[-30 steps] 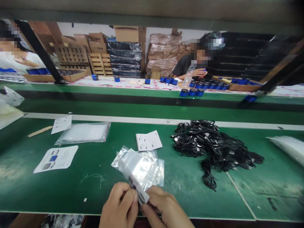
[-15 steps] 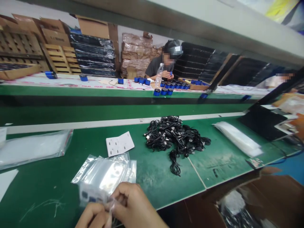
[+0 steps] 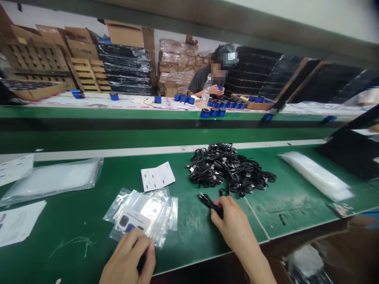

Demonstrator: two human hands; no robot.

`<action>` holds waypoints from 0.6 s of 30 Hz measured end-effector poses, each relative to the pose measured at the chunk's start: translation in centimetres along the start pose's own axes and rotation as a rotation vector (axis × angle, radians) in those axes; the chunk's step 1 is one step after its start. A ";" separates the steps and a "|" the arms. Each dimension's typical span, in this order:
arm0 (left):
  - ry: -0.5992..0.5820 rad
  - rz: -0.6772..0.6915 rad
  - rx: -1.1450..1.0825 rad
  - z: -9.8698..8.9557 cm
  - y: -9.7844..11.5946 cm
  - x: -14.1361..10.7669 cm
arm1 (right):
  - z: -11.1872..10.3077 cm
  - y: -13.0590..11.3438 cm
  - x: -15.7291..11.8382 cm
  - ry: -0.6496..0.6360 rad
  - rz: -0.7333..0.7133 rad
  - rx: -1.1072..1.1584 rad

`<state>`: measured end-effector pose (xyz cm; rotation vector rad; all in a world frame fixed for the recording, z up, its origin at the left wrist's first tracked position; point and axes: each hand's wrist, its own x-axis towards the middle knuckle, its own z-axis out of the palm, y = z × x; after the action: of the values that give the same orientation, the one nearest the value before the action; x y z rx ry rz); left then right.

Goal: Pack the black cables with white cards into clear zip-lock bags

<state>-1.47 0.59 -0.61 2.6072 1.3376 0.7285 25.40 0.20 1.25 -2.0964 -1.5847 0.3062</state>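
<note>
My right hand [image 3: 229, 221] has its fingers closed around a bundled black cable [image 3: 207, 200], just in front of a heap of black cables [image 3: 227, 167]. My left hand [image 3: 133, 252] rests its curled fingertips on the lower edge of a pile of clear plastic bags [image 3: 149, 209]; whether it pinches a bag is hard to tell. Through the top bag shows a printed sheet [image 3: 133, 221] with dark and blue pictures. Behind the bags lies a folded white leaflet [image 3: 158, 176].
Large clear bags [image 3: 59, 177] and printed papers [image 3: 20, 223] lie at the left. A white plastic stack [image 3: 316, 175] is at the right, above an open carton [image 3: 334, 248]. Across the bench a person [image 3: 204, 81] handles a blue item near several blue cylinders [image 3: 226, 104].
My right hand has left the bags, moved right and taken hold of a cable bundle. My left hand has opened out somewhat over the bags. The view has shifted slightly left.
</note>
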 end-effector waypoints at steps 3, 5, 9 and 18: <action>-0.015 0.009 0.024 -0.2 0.1 0.3 | 0.4 -2.1 0.1 -0.105 -0.054 0.144; -0.015 0.010 0.022 -0.3 0.2 0.3 | 0.8 -3.6 -0.2 -0.235 -0.009 0.420; -0.047 -0.029 -0.007 -0.6 0.6 0.5 | 2.4 -6.3 -1.9 -0.526 0.188 1.209; 0.051 -0.010 -0.050 -0.8 0.0 0.3 | 5.6 -9.2 -4.5 -0.537 0.300 1.433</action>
<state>-1.71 0.68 0.23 2.5579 1.3271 0.8218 13.81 -0.80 0.59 -1.0554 -0.7106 1.6194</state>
